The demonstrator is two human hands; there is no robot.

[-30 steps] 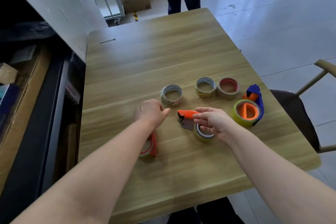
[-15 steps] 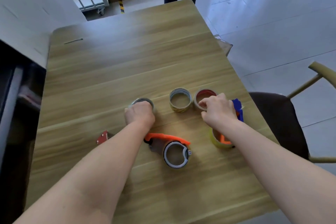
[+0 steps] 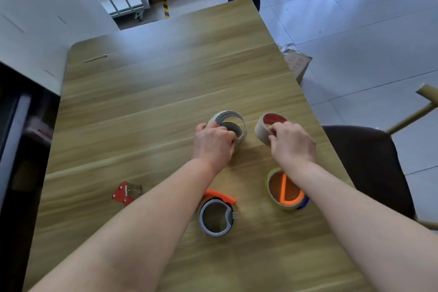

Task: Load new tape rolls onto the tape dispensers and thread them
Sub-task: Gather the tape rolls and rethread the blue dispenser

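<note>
Head view: left hand (image 3: 213, 142) grips the pale roll (image 3: 233, 116), right hand (image 3: 292, 143) the red-cored roll (image 3: 272, 119); lift both squarely.

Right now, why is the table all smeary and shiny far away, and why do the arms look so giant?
In the head view, the table grain is smeared by motion blur; its far end carries a pale bluish glare; the wide lens swells the forearms near the bottom edge; the left hand and right hand, gripping tape rolls, look slightly soft.
</note>
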